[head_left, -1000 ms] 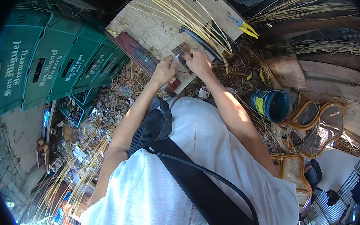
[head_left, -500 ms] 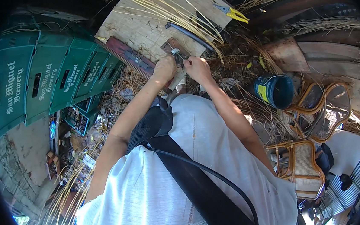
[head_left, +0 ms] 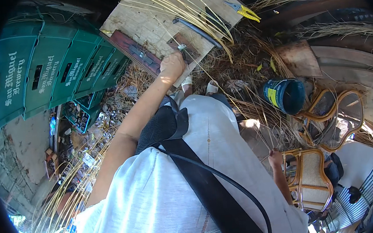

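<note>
Right hand (head_left: 275,156): I see it low beside my hip, close to the woven chair (head_left: 308,181); it holds nothing, and whether the fingers are spread or curled I cannot tell.
Left hand (head_left: 172,65): stretched out ahead, fingers curled down at the near edge of the tabletop (head_left: 152,24), beside a small wooden block (head_left: 183,47).
Straw strips (head_left: 181,6): pale, fanned across the board past that hand.
Crates (head_left: 53,68): green, stacked far left.
Bucket (head_left: 284,95): blue, on the littered floor at right.
</note>
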Tool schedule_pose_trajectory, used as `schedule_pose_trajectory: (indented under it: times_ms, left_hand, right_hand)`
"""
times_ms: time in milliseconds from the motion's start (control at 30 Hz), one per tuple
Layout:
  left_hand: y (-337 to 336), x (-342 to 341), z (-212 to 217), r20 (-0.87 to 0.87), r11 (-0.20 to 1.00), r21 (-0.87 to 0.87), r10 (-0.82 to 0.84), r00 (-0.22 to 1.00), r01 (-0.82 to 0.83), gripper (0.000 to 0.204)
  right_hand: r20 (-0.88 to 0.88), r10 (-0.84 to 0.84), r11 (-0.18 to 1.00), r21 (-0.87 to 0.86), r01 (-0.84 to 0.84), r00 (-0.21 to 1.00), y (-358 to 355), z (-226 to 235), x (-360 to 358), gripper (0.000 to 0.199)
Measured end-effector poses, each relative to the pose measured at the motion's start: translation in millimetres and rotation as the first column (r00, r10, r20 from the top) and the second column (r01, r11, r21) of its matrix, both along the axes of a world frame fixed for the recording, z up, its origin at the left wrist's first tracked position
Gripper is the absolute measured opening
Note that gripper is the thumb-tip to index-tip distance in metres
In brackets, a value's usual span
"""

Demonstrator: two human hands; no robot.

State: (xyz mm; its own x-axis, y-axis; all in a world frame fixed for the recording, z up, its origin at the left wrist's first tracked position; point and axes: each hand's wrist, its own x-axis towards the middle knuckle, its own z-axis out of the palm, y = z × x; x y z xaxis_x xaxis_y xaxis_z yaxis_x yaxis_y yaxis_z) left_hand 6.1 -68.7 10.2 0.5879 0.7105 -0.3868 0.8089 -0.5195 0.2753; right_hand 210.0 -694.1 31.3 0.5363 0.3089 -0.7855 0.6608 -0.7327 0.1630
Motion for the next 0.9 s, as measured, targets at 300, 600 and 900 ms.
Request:
schedule_pose_trajectory:
  times_ms: [300,600,900]
  left_hand:
    - [-0.1,0.7,1.7,-0.010,0.998,0.047,-0.035,0.999,0.035,0.028]
    - [-10.8,-4.6,-4.1,-0.048,0.992,0.114,0.052,0.998,-0.046,0.031]
    - [-20.3,-4.8,-6.1,-0.079,0.993,0.098,0.066,0.995,-0.058,0.030]
  right_hand:
    - [-0.592,0.006,0.573,0.662,0.482,0.806,490.2,-33.2,-66.3,0.044]
    - [-0.066,0.193,0.256,0.967,0.015,0.979,332.2,-64.2,-49.7,0.020]
    - [-0.385,-0.502,0.575,0.521,0.631,0.774,-159.0,-53.9,30.4,0.024]
